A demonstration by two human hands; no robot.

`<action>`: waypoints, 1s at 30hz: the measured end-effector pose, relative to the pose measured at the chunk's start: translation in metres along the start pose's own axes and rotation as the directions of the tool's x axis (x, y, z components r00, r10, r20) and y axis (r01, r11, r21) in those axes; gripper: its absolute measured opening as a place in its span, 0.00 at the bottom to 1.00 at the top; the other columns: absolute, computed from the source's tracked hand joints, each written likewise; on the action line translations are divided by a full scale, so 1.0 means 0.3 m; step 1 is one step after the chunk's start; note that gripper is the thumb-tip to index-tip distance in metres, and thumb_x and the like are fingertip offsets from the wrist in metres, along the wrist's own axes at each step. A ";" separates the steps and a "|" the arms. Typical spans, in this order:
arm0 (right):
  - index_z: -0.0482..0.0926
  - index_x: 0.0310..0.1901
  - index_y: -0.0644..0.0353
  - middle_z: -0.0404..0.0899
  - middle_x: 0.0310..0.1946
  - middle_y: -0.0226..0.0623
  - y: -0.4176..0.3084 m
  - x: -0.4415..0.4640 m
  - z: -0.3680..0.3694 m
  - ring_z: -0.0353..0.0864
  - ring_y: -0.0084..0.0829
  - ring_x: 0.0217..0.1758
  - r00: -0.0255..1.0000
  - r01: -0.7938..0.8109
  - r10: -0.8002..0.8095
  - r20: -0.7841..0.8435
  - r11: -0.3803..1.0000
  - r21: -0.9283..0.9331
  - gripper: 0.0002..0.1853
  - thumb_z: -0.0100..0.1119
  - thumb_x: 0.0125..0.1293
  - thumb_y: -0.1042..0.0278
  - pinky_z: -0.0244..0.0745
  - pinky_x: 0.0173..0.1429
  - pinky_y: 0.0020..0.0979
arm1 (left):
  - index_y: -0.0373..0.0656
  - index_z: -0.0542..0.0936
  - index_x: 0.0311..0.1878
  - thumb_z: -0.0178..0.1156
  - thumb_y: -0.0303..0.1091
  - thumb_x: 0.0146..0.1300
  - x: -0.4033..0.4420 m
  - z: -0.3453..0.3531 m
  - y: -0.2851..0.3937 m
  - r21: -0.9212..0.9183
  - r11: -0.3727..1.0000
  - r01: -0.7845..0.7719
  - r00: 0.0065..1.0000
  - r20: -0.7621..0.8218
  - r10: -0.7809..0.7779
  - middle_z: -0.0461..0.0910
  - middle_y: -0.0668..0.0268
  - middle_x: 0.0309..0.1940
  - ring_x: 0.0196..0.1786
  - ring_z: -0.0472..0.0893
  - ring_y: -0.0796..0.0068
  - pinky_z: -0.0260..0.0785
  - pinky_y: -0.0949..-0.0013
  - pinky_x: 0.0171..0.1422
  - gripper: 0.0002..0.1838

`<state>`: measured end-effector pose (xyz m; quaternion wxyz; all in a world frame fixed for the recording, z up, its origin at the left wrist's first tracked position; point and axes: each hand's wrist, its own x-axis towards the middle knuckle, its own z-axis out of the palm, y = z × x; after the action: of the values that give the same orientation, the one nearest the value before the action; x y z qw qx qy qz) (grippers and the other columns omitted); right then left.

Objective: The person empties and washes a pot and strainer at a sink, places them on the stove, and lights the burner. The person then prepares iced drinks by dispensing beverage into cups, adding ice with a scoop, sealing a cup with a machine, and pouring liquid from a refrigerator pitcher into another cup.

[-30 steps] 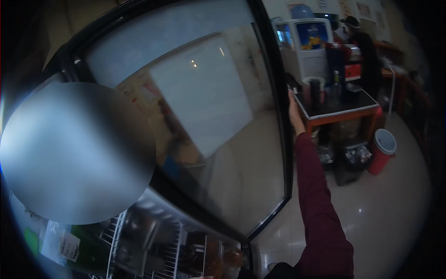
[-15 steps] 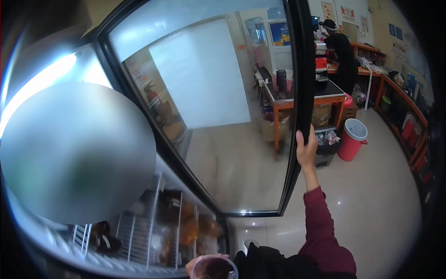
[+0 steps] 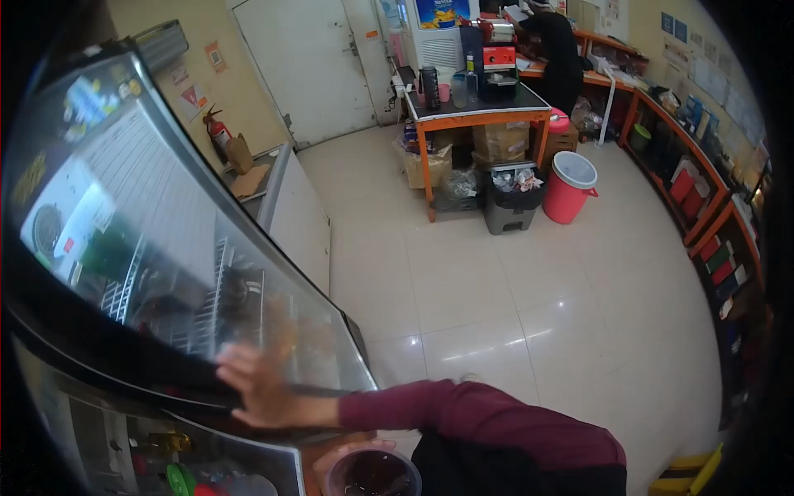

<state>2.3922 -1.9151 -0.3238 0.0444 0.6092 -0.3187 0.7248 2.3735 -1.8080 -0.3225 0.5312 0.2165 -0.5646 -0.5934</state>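
Note:
My left hand (image 3: 332,460) is at the bottom of the view, wrapped round a clear round plastic cup (image 3: 374,474) with dark contents. Its fingers show only in part. My right hand (image 3: 263,387), in a maroon sleeve, reaches across to the dark frame of the glass fridge door (image 3: 157,248). The fingers are spread and a little blurred, laid against or very near the door's edge. Behind the glass are white wire racks (image 3: 217,289) and blurred items.
An orange-framed table (image 3: 484,116) carries a red machine and bottles. Below it are boxes and a grey bin (image 3: 509,211). A pink bucket (image 3: 571,188) stands beside that. A co-worker in black (image 3: 552,54) is at the back counter. Shelves (image 3: 703,223) line the right wall.
The fridge door, which stood open, has swung shut or nearly so. My right hand has moved left with it, from gripping its edge to lying flat. The cup stays in my left hand.

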 end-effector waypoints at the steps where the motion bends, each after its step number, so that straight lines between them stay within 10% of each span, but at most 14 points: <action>1: 0.60 0.65 0.60 0.59 0.64 0.44 -0.006 -0.011 0.064 0.57 0.51 0.70 1.000 -0.002 0.002 -0.006 1.000 -0.001 0.49 0.74 0.38 0.62 0.57 0.69 0.52 | 0.33 0.70 0.55 0.78 0.44 0.36 0.003 0.023 -0.009 0.001 1.000 0.002 1.000 0.015 -0.002 0.78 0.53 0.46 0.51 0.78 0.58 0.75 0.56 0.55 0.43; 8: 0.64 0.64 0.58 0.65 0.58 0.49 0.141 -0.304 -0.384 0.68 0.46 0.61 0.795 -0.041 -0.046 0.604 0.991 0.130 0.36 0.64 0.51 0.66 0.70 0.59 0.44 | 0.34 0.72 0.54 0.78 0.43 0.36 0.099 0.348 -0.189 -0.040 0.997 0.064 0.986 0.156 -0.057 0.78 0.54 0.46 0.52 0.78 0.58 0.74 0.56 0.56 0.41; 11: 0.68 0.62 0.64 0.76 0.51 0.58 0.355 -0.445 -1.130 0.75 0.53 0.54 0.049 -0.474 0.556 0.830 0.744 -0.471 0.33 0.46 0.67 0.42 0.68 0.59 0.46 | 0.34 0.73 0.53 0.78 0.42 0.36 0.184 0.586 -0.325 -0.069 0.994 0.081 0.970 0.234 -0.063 0.78 0.55 0.46 0.52 0.77 0.58 0.74 0.55 0.57 0.40; 13: 0.66 0.64 0.65 0.79 0.44 0.60 0.412 -0.771 -1.707 0.76 0.54 0.53 0.191 -0.628 0.804 0.563 0.541 -0.560 0.39 0.45 0.67 0.34 0.71 0.56 0.45 | 0.34 0.73 0.52 0.78 0.42 0.36 0.245 0.786 -0.432 -0.091 0.993 0.080 0.957 0.284 -0.051 0.78 0.55 0.46 0.53 0.77 0.58 0.74 0.55 0.57 0.39; 14: 0.59 0.68 0.64 0.78 0.48 0.56 0.324 -0.609 -1.982 0.78 0.46 0.54 -0.210 -0.731 0.826 0.522 0.222 -0.645 0.44 0.44 0.66 0.30 0.72 0.56 0.40 | 0.34 0.74 0.52 0.78 0.42 0.36 0.270 0.896 -0.486 -0.120 0.989 0.087 0.950 0.310 -0.046 0.78 0.55 0.46 0.53 0.77 0.58 0.74 0.55 0.57 0.39; 16: 0.48 0.72 0.67 0.78 0.48 0.46 0.154 -0.470 -2.362 0.76 0.36 0.56 -0.219 -0.939 0.764 0.607 0.005 -0.345 0.33 0.46 0.75 0.56 0.66 0.64 0.36 | 0.35 0.74 0.52 0.78 0.41 0.36 0.326 1.133 -0.590 -0.168 0.979 0.115 0.934 0.355 -0.049 0.78 0.55 0.46 0.53 0.77 0.58 0.74 0.55 0.57 0.38; 18: 0.43 0.73 0.65 0.66 0.62 0.45 0.071 -0.282 -2.569 0.62 0.34 0.68 0.016 -0.984 0.763 0.646 0.127 -0.126 0.35 0.49 0.72 0.64 0.55 0.71 0.34 | 0.35 0.75 0.51 0.78 0.41 0.36 0.419 1.377 -0.714 -0.167 0.983 0.076 0.901 0.434 0.004 0.78 0.56 0.46 0.53 0.77 0.58 0.74 0.55 0.58 0.38; 19: 0.43 0.74 0.64 0.60 0.67 0.45 0.053 -0.194 -2.623 0.56 0.33 0.71 0.177 -0.956 0.769 0.614 0.283 -0.079 0.37 0.50 0.71 0.65 0.51 0.73 0.34 | 0.36 0.78 0.49 0.75 0.46 0.37 0.501 1.472 -0.807 0.236 0.895 -0.379 0.811 0.550 0.199 0.78 0.60 0.46 0.58 0.71 0.60 0.68 0.58 0.63 0.35; 21: 0.44 0.73 0.65 0.52 0.70 0.48 0.139 -0.178 -2.695 0.49 0.36 0.75 0.290 -0.948 0.769 0.570 0.312 0.062 0.38 0.52 0.70 0.62 0.46 0.75 0.34 | 0.34 0.71 0.55 0.73 0.46 0.39 0.607 1.765 -0.943 0.203 0.867 -0.456 0.732 0.640 0.235 0.77 0.58 0.49 0.58 0.71 0.60 0.66 0.60 0.64 0.40; 23: 0.46 0.72 0.66 0.49 0.72 0.50 0.320 -0.311 -2.770 0.46 0.39 0.77 0.345 -0.916 0.767 0.541 0.401 0.016 0.39 0.54 0.67 0.62 0.44 0.76 0.34 | 0.34 0.58 0.66 0.75 0.41 0.40 0.676 2.079 -1.057 -0.234 0.972 0.008 0.709 0.687 0.160 0.74 0.52 0.53 0.56 0.76 0.58 0.69 0.60 0.63 0.52; 25: 0.49 0.72 0.67 0.50 0.72 0.52 0.456 -0.260 -2.817 0.47 0.42 0.77 0.467 -0.840 0.708 0.530 0.543 0.015 0.38 0.55 0.66 0.62 0.45 0.76 0.36 | 0.35 0.56 0.66 0.77 0.33 0.38 0.737 2.367 -1.127 -0.239 0.948 0.209 0.553 0.828 0.087 0.72 0.52 0.56 0.56 0.76 0.60 0.69 0.59 0.62 0.52; 27: 0.52 0.71 0.65 0.52 0.72 0.53 0.566 -0.113 -3.006 0.48 0.43 0.77 0.355 -0.911 0.709 0.609 0.408 0.055 0.37 0.55 0.67 0.59 0.46 0.76 0.38 | 0.36 0.57 0.66 0.80 0.35 0.37 0.751 2.777 -1.281 -0.313 0.933 0.177 0.475 0.857 0.198 0.71 0.53 0.57 0.59 0.74 0.63 0.65 0.61 0.67 0.54; 29: 0.54 0.71 0.63 0.54 0.71 0.53 0.675 -0.150 -3.157 0.50 0.43 0.76 -0.137 -0.985 0.652 0.745 -0.013 -0.169 0.35 0.53 0.68 0.57 0.47 0.76 0.39 | 0.37 0.56 0.67 0.80 0.36 0.39 0.719 3.002 -1.405 -0.366 0.887 0.281 0.454 0.865 0.213 0.70 0.53 0.58 0.60 0.73 0.63 0.63 0.61 0.68 0.53; 30: 0.58 0.70 0.60 0.57 0.70 0.50 0.697 -0.090 -3.291 0.53 0.43 0.75 -0.076 -0.996 0.685 0.725 -0.015 -0.090 0.32 0.49 0.71 0.51 0.47 0.76 0.40 | 0.37 0.56 0.67 0.80 0.36 0.39 0.698 3.102 -1.470 -0.364 0.872 0.329 0.480 0.859 0.178 0.70 0.54 0.57 0.60 0.73 0.63 0.64 0.61 0.68 0.54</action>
<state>1.4603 -1.5628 -0.4875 -0.7067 0.4060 -0.4373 0.3801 1.3344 -1.6706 -0.3975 0.1772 -0.2297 -0.5768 -0.7636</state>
